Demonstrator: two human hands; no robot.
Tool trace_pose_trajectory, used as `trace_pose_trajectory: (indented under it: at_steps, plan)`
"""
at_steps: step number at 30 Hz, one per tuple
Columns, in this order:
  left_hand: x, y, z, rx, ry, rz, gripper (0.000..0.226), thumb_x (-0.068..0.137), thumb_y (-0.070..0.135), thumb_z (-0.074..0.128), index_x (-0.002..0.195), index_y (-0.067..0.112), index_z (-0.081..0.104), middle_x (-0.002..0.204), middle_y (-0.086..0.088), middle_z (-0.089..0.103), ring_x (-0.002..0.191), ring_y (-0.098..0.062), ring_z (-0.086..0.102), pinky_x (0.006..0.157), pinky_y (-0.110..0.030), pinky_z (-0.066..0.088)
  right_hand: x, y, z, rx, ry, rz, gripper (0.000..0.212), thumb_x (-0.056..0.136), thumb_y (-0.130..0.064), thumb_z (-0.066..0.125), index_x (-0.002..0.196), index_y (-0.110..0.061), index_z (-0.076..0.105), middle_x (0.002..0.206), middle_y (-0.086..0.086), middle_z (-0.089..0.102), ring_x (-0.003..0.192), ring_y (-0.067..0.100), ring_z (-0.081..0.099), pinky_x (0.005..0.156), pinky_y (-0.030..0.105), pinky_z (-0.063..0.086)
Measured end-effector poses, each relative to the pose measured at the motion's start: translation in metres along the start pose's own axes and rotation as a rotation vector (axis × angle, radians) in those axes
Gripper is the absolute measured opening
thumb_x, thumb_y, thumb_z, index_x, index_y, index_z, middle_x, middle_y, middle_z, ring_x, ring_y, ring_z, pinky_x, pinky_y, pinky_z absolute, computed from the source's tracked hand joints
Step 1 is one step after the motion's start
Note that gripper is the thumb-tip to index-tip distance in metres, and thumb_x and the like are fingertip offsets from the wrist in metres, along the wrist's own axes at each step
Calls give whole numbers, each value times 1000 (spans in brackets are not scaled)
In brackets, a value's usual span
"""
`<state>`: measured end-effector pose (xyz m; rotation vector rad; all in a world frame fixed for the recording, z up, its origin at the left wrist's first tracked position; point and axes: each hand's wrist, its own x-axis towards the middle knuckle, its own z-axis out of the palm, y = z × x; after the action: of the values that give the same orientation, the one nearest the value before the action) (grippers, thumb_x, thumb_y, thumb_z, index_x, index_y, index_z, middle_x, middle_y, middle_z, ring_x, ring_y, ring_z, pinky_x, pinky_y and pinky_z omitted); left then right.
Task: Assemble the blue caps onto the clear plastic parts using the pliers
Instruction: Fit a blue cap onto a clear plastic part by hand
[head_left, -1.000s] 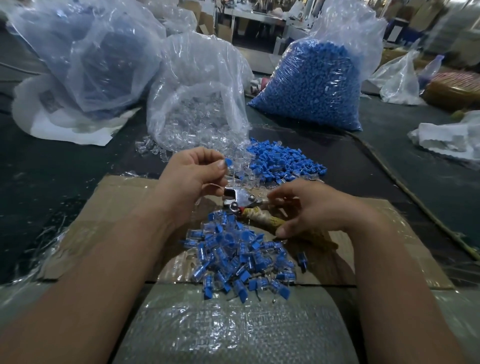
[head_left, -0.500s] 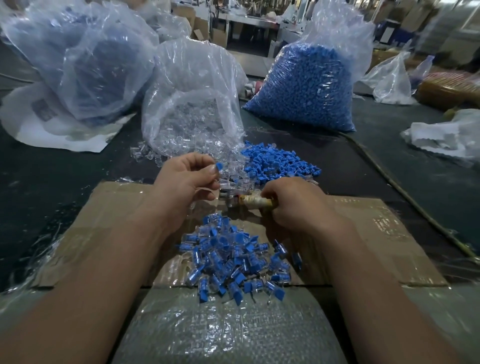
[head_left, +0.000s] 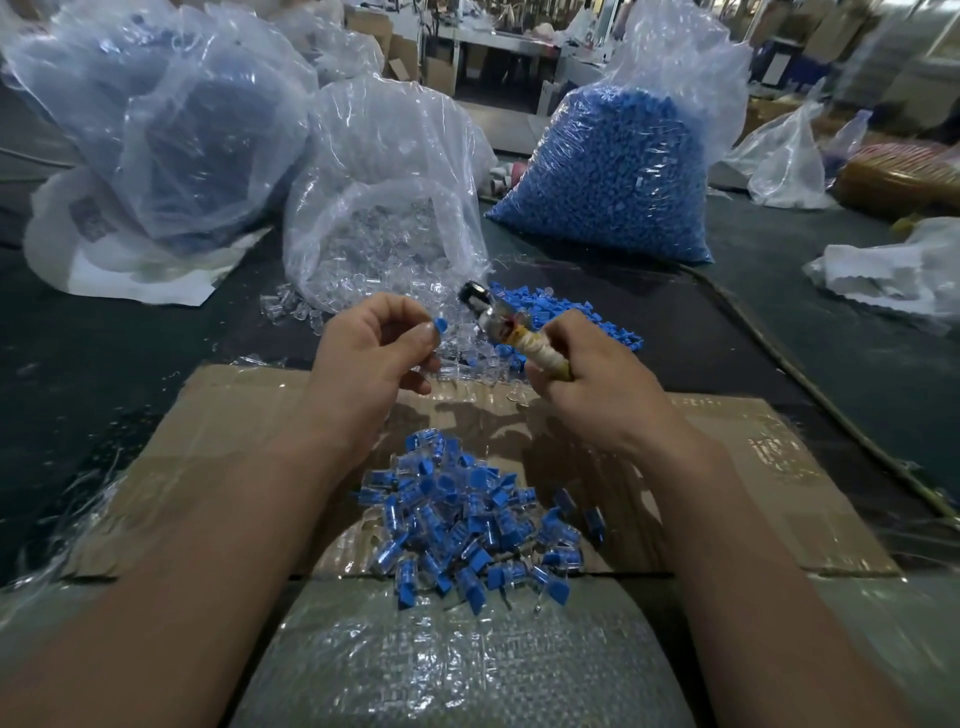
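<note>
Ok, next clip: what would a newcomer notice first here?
At centre the left hand pinches a blue cap while the right hand grips the pliers. Below them lies a heap of assembled pieces on cardboard; behind, a bulging bag of blue caps.

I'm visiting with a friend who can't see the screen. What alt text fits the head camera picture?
Seen from above, a person's left hand pinches a blue cap while the right hand grips pliers by a wrapped handle. A pile of finished blue-capped clear parts lies on cardboard below; a bag of clear parts and a bag of blue caps stand behind.
</note>
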<state>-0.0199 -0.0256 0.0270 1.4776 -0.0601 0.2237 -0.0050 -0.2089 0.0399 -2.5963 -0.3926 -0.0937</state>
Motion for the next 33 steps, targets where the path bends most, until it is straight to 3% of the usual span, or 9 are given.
trace_pose_trajectory:
  at_steps: [6, 15, 20, 33]
  plan:
    - [-2, 0, 1, 56, 5, 63, 21, 87, -5, 51, 76, 13, 55, 65, 3, 56, 52, 0, 55, 49, -17, 49, -1, -4, 3, 5, -94, -17, 15, 89, -29, 55, 95, -27, 41, 89, -7, 49, 75, 9, 45, 57, 28, 31]
    - [-2, -1, 0, 117, -5, 96, 23, 86, -6, 51, 76, 14, 54, 68, 0, 55, 53, 1, 55, 49, -15, 48, -2, -9, 3, 13, -133, -22, 13, 89, -28, 54, 88, -28, 41, 87, -7, 48, 74, 8, 44, 58, 28, 32]
    - [-2, -1, 0, 129, 15, 100, 22, 87, -5, 51, 76, 14, 54, 68, 0, 55, 52, 1, 54, 49, -16, 48, -2, -12, 7, -12, -92, -42, 19, 89, -23, 53, 78, -29, 39, 80, -7, 49, 72, 13, 45, 58, 30, 33]
    - [-3, 1, 0, 151, 45, 91, 22, 88, -5, 50, 76, 13, 53, 68, -2, 54, 51, 1, 53, 51, -17, 50, -2, -14, 11, -76, 12, -45, 14, 86, -21, 56, 82, -26, 44, 78, -5, 51, 73, 16, 48, 59, 30, 32]
